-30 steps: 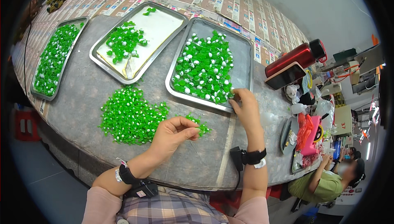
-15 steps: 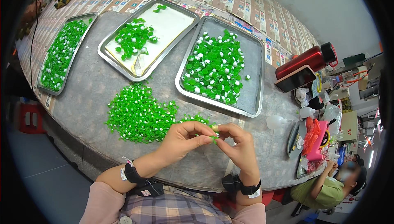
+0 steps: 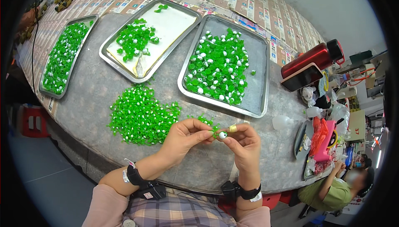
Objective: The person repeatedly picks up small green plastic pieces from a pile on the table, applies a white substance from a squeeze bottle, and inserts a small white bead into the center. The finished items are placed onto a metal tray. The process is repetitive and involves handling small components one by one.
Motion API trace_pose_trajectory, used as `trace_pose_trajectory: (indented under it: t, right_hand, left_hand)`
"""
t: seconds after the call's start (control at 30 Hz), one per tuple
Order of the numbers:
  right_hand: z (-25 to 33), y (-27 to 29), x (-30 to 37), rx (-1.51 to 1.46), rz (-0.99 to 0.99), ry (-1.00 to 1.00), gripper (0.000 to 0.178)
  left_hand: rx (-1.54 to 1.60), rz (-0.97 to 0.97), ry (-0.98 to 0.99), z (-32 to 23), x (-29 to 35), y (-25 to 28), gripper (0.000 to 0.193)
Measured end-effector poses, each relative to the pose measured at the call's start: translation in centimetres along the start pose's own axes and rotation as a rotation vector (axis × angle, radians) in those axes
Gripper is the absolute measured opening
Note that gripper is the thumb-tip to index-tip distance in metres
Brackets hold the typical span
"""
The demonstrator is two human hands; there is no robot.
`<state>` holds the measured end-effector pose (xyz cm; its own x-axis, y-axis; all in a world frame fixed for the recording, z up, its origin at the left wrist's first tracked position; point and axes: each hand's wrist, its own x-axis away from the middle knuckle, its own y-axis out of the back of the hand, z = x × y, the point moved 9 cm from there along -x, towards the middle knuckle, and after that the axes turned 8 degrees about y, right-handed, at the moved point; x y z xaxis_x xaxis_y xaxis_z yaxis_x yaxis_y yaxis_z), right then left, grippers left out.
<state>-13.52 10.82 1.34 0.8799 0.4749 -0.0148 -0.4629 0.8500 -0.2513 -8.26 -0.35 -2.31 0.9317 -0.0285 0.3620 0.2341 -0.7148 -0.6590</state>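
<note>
My left hand pinches a small green plastic piece between thumb and fingertips. Against it, my right hand grips a small round head piece, white with dark spots and some green. The two pieces touch or nearly touch; fingertips hide the exact join. A yellow band wraps one finger of my right hand. Just beyond my fingers lies a little cluster of green pieces. Left of it spreads a large heap of green pieces with white dots, directly on the table.
A metal tray of green-and-white heads stands beyond my hands. A second tray holds a white sheet with green pieces; a third, full tray is farther left. At right are a red bottle, a phone and a person.
The white, spotted head piece has come into sight between my fingertips. My right hand has turned slightly, and its fingers sit a little farther from the left ones.
</note>
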Motion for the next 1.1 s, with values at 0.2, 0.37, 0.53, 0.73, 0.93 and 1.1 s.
trace_pose_trajectory:
  t: [0.2, 0.37, 0.53, 0.73, 0.93, 1.1]
  right_hand:
    - [0.3, -0.5, 0.0, 0.105, 0.009, 0.04, 0.016]
    - [-0.5, -0.4, 0.3, 0.143, 0.029, 0.026, 0.017]
    - [-0.6, -0.4, 0.0, 0.012, 0.072, -0.092, 0.025]
    - [-1.8, 0.0, 0.3, 0.1, 0.146, -0.161, 0.019]
    - [-2.2, 0.1, -0.1, 0.157, 0.147, -0.154, 0.022]
    - [1.4, 1.9, -1.5, 0.405, -0.04, 0.148, 0.015]
  left_hand:
    - [-0.056, -0.01, -0.015, 0.0, 0.0, 0.1, 0.011]
    - [-0.276, -0.074, -0.157, -1.2, 0.6, -0.2, 0.008]
    - [-0.845, -0.094, -0.496, -4.0, 2.1, -2.4, 0.01]
    - [-1.067, -0.14, -0.664, -4.4, 2.8, -3.3, 0.009]
    - [-0.972, -0.148, -0.455, -3.7, 1.9, -2.3, 0.007]
    - [-0.086, -0.218, -0.278, -6.3, 0.0, 3.6, 0.01]
